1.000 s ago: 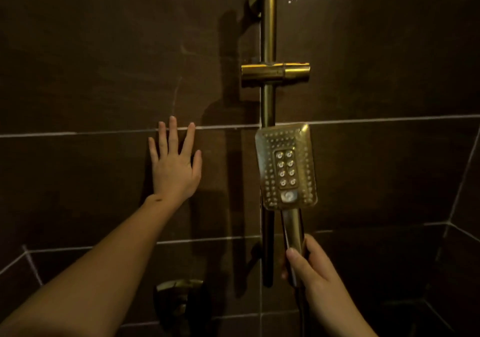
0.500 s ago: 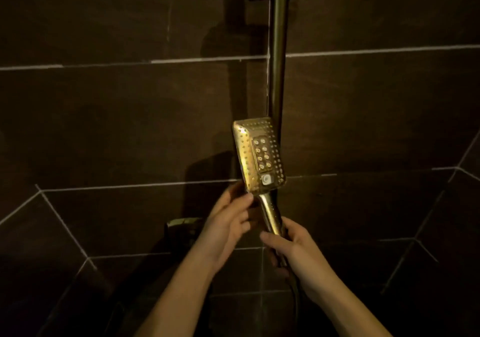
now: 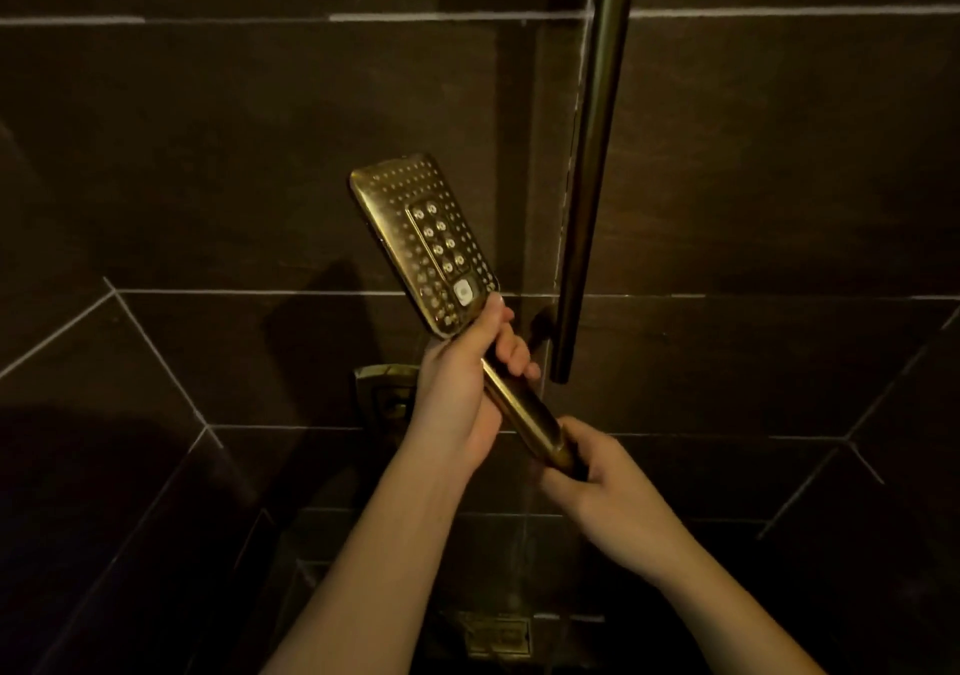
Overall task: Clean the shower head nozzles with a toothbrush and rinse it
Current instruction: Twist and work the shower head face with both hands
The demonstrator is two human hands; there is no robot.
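Head view: the brass shower head (image 3: 423,243) is off the wall and held in front of the dark tiles, just left of the vertical slide rail (image 3: 592,180). Its long axis runs diagonally, the nozzle plate up and to the left, the handle down and to the right, with the nozzle face turned toward the camera. The left hand (image 3: 462,378) wraps the handle right under the plate, fingers curled round it, thumb lying along the plate's lower edge. The right hand (image 3: 597,471) closes its grip round the handle's lower end. So the left hand is the nearer one to the nozzles. No toothbrush shows anywhere, so scrubbing has probably not begun; judging by this, the right hand would have to let go to fetch one. A brass wall fitting (image 3: 387,388) sits behind the left wrist.
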